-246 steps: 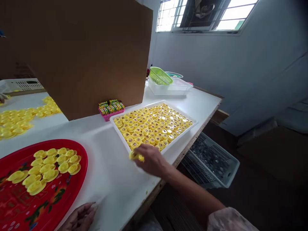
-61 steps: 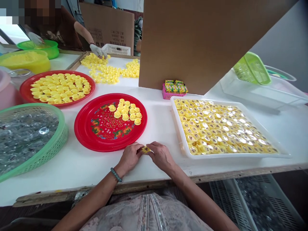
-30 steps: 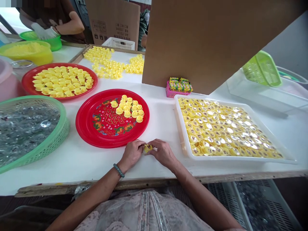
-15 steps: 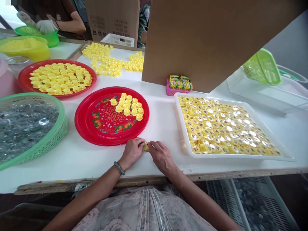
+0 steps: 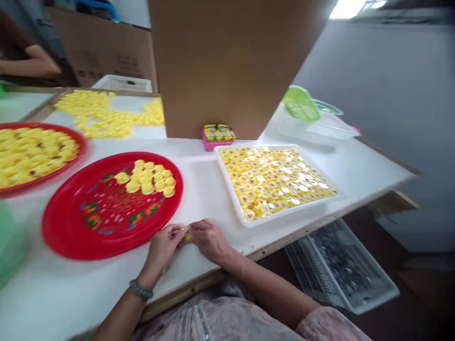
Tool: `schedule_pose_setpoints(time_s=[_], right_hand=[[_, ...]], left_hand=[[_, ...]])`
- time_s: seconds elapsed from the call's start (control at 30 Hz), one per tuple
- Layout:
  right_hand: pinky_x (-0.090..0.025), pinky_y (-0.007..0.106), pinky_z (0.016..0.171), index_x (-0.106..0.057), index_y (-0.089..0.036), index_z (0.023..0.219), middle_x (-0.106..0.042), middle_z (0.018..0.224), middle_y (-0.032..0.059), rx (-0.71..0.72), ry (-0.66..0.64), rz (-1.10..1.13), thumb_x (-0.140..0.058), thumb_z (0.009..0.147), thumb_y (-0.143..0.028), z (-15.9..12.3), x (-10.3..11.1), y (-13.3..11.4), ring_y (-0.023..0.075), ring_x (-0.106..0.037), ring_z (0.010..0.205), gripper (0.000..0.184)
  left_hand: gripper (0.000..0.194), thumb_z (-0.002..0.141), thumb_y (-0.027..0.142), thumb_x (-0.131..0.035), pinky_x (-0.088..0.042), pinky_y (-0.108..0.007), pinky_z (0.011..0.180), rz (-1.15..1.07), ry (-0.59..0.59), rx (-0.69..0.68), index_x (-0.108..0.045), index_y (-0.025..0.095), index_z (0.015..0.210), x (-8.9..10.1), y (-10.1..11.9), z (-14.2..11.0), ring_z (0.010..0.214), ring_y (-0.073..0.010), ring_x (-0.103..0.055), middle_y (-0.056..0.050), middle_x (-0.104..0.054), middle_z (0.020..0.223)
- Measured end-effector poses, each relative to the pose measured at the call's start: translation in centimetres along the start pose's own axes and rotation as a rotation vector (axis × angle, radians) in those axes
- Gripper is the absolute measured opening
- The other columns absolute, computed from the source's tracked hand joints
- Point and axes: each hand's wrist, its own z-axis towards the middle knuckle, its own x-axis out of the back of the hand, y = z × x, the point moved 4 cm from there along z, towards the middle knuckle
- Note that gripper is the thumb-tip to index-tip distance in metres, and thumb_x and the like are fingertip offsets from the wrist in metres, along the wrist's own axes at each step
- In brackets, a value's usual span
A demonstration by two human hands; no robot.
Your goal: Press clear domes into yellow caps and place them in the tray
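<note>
My left hand (image 5: pixel 166 245) and my right hand (image 5: pixel 209 240) meet near the table's front edge. Their fingertips pinch a small yellow plastic piece (image 5: pixel 188 235) between them, mostly covered by the fingers. Just left of them lies a red round tray (image 5: pixel 71 222) with a printed fruit pattern. Yellow cup-shaped pieces (image 5: pixel 147 177) are grouped at its far right side. On my right, a white rectangular tray (image 5: pixel 232 192) is filled with rows of yellow pieces (image 5: pixel 270 180) with shiny, printed round tops.
A pink basket (image 5: pixel 218 144) of small colourful packets stands against a tall cardboard sheet (image 5: pixel 227 66). Another red tray (image 5: pixel 83 147) and a loose spread of yellow pieces (image 5: pixel 106 118) are at left. A green basket (image 5: pixel 301 104) stands at back right. Below the table is a crate (image 5: pixel 382 291). A person's arm (image 5: pixel 31 64) shows far left.
The camera view has turned to the right, so the trays appear further left. Both hands stay together, still pinching the small yellow piece.
</note>
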Motion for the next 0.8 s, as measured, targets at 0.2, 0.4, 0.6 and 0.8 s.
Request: schedule_pose_setpoints(time_s=[0.2, 0.4, 0.6, 0.8], right_hand=[[-0.041, 0.018, 0.083, -0.065, -0.02, 0.085, -0.071, 0.093, -0.0011, -0.039, 0.081, 0.199, -0.058, 0.085, -0.023, -0.4, 0.4, 0.9, 0.0095, -0.064, 0.086, 0.007], [-0.042, 0.019, 0.08, -0.067, -0.018, 0.089, -0.072, 0.081, 0.001, -0.112, 0.122, 0.366, -0.063, 0.081, -0.024, -1.0, -0.5, 1.8, 0.0113, -0.065, 0.076, 0.011], [-0.043, 0.02, 0.078, -0.064, -0.016, 0.086, -0.069, 0.078, 0.0004, -0.103, 0.073, 0.297, -0.06, 0.073, -0.011, -0.6, -0.6, 1.6, 0.0116, -0.063, 0.073, 0.014], [-0.04, 0.021, 0.054, -0.064, -0.016, 0.084, -0.066, 0.077, 0.0033, -0.098, -0.062, 0.151, -0.061, 0.073, -0.024, -1.1, 1.7, 1.1, 0.0137, -0.059, 0.066, 0.014]], left_hand=[[0.048, 0.051, 0.044, -0.079, -0.053, -0.024, 0.061, -0.053, -0.059, 0.128, -0.063, 0.015, 0.086, 0.1, -1.0, 1.0, 0.073, -0.0188, -0.066, -0.003, -0.07, 0.076], [0.05, 0.045, 0.039, -0.083, -0.055, -0.023, 0.067, -0.04, -0.107, 0.257, -0.064, 0.016, 0.084, 0.4, -2.4, 1.8, 0.077, -0.0195, -0.067, -0.003, -0.071, 0.076], [0.045, 0.046, 0.041, -0.082, -0.055, -0.022, 0.064, 0.061, -0.113, 0.248, -0.066, 0.016, 0.081, 0.7, -2.4, 2.2, 0.076, -0.0202, -0.068, -0.004, -0.073, 0.077], [0.048, 0.04, 0.039, -0.083, -0.056, -0.026, 0.067, 0.09, -0.046, 0.169, -0.063, 0.017, 0.078, -0.4, -1.6, 1.6, 0.076, -0.0229, -0.069, -0.005, -0.072, 0.073]])
